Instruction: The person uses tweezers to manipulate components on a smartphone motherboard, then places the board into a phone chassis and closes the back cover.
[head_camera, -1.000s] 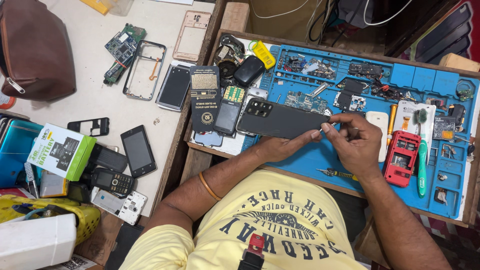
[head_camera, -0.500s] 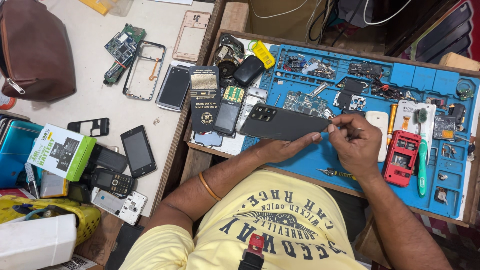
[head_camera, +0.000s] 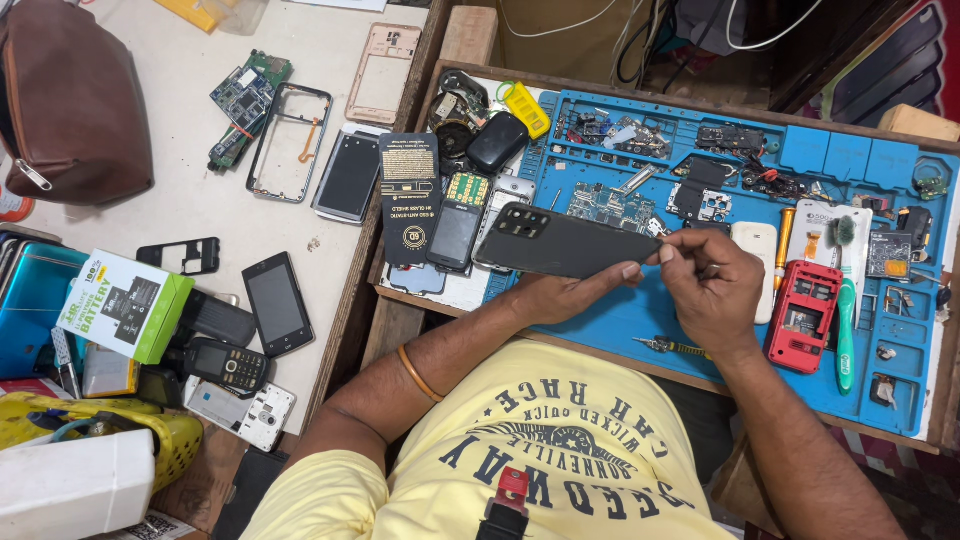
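— Blue silicone work mat (head_camera: 620, 320), set in a wooden tray on a cluttered repair bench, is seen from above. What is held over it?

— A dark phone back cover (head_camera: 560, 242) with a camera cut-out is held flat just above the mat. It is supported from below by the left hand (head_camera: 560, 295), whose fingers are closed under its near edge, thumb on the lower rim.

— And the other hand?

— The right hand (head_camera: 715, 290) is pinched at the cover's right end, thumb and forefinger pressed together on something thin at the corner. Whether a pick, a film tab or only the edge is gripped cannot be told.

— How far does the work appear to have gone?

— The cover is already held free as a separate piece; no phone body is joined to it. Circuit boards (head_camera: 610, 205) and small parts are laid out on the mat behind it, so disassembly seems largely done. The work at the corner is judged unfinished, since the pinch is applied there.

— What lies around?

— A red phone frame (head_camera: 800, 315) and a green toothbrush (head_camera: 846, 320) are placed to the right. Several handsets (head_camera: 278, 305), a green and white box (head_camera: 125, 305) and a brown bag (head_camera: 75, 100) are spread over the pale table to the left.
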